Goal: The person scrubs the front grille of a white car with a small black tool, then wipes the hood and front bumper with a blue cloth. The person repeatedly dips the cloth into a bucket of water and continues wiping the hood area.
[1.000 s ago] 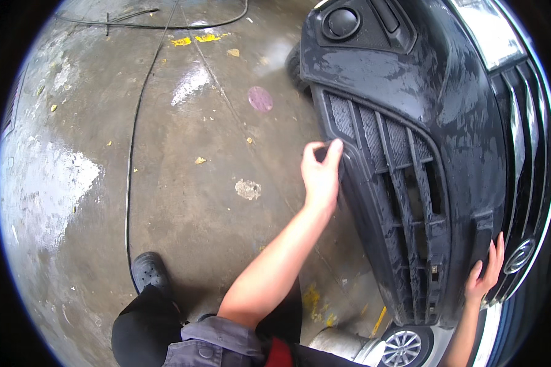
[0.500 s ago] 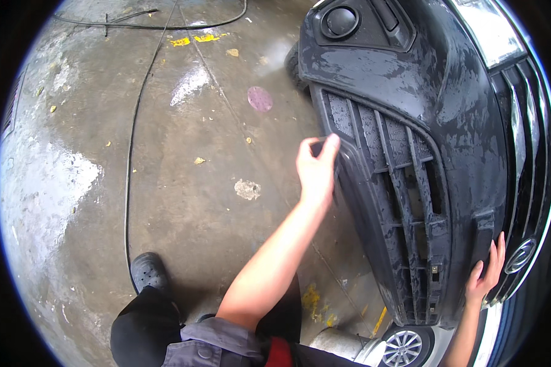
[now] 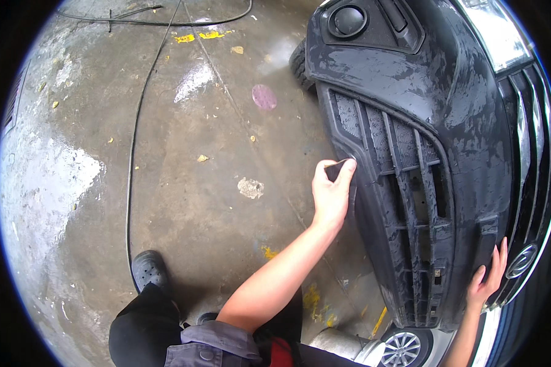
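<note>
A wet black car bumper (image 3: 471,128) fills the right side, with a slatted lower grille (image 3: 404,183) set in it. My left hand (image 3: 332,199) is at the bumper's lower edge, beside the grille. Its thumb and fingers are closed in a pinch round something dark; whether that is the bumper's lip or a separate piece, I cannot tell. Farther right, my right hand (image 3: 487,282) lies against the bumper near the car's emblem (image 3: 521,261). The fingers there are stretched out and hold nothing.
A black hose (image 3: 133,159) runs along the wet concrete floor (image 3: 183,202) to my shoe (image 3: 149,270). A round fog lamp (image 3: 348,22) sits at the bumper's far end. Near the lower edge are a silver wheel (image 3: 403,348) and a pale cylindrical container (image 3: 337,344).
My left hand has slid nearer to me along the bumper's lower edge, still pinched. The right hand stays against the bumper. The whole view has shifted slightly.
</note>
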{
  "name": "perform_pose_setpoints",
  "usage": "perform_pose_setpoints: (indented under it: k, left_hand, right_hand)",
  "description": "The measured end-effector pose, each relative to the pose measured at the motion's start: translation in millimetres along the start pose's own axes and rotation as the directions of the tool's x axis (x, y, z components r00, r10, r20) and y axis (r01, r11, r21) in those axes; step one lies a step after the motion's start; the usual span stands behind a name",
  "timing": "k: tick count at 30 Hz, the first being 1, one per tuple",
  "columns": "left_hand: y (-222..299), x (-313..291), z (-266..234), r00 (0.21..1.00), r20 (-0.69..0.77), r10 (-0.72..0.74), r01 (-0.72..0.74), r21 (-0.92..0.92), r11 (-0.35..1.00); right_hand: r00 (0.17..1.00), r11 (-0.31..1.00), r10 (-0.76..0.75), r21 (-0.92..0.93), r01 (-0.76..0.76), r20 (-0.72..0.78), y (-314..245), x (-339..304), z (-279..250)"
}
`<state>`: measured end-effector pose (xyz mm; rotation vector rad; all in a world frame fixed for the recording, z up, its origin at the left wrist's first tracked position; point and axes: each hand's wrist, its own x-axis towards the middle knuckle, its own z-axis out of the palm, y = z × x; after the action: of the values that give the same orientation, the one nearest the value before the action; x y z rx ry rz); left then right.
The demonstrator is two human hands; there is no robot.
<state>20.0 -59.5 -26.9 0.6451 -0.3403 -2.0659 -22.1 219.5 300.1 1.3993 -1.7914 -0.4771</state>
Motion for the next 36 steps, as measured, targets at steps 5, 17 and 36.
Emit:
perform_pose_setpoints:
  k: [5, 17, 36]
  left_hand:
    - [36.7, 39.3, 0.0, 0.999, -0.003, 0.041, -0.041, -0.067, 0.997]
    - [13.1, 12.5, 1.9, 0.999, -0.024, 0.039, -0.035, 0.124, 0.992]
    - [3.1, 10.6, -2.2, 0.998, 0.054, 0.021, -0.025, 0.077, 0.997]
  right_hand:
    - [1.0, 1.0, 0.01, 0.013, -0.011, 0.005, -2.5, 1.3, 2.3]
    - [1.0, 1.0, -0.001, -0.008, 0.001, -0.001, 1.9, -1.9, 2.1]
    - [1.0, 1.0, 0.007, 0.007, -0.007, -0.002, -0.5, 0.0, -0.3]
